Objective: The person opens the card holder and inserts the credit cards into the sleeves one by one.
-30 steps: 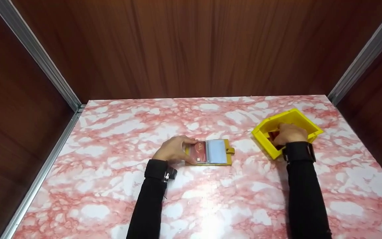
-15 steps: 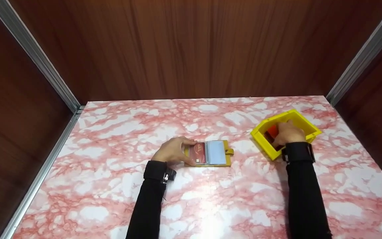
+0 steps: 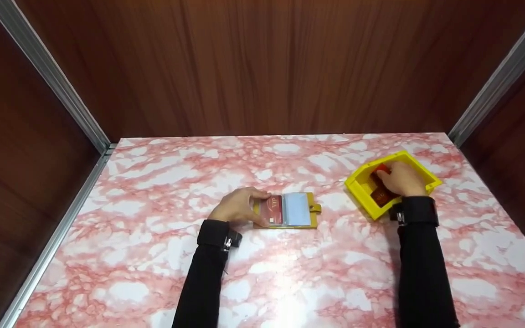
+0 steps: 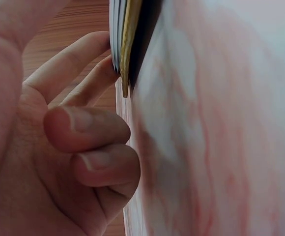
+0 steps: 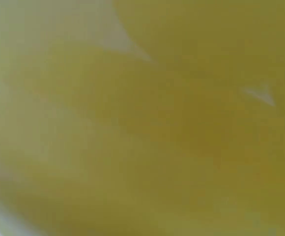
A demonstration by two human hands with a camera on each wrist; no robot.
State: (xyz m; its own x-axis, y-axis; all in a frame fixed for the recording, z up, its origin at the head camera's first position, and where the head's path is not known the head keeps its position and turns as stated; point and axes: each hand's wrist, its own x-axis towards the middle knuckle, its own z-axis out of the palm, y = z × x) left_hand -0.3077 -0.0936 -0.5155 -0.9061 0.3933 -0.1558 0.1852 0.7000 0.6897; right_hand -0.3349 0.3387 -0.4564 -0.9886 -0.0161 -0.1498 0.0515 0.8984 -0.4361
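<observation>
A mustard-yellow card holder lies unfolded on the table. A red card marked "VIP" shows in its left clear sleeve, and a pale blue-white sleeve lies to the right. My left hand grips the holder's left end, thumb at the near edge and fingers at the far edge; the left wrist view shows two fingers curled beside it. Inside a yellow bin, my right hand has its thumb against a bright red piece. Dark red cards lie below it. The right fingertips are hidden.
The table has a pink and white marbled top. Dark wood panels stand behind it and on both sides, with metal strips at the corners. The right wrist view shows only blurred yellow bin wall.
My right hand has shifted and turned inside the bin, uncovering more dark red cards; the bright red piece now shows nearer the back. The left hand and card holder stay nearly still.
</observation>
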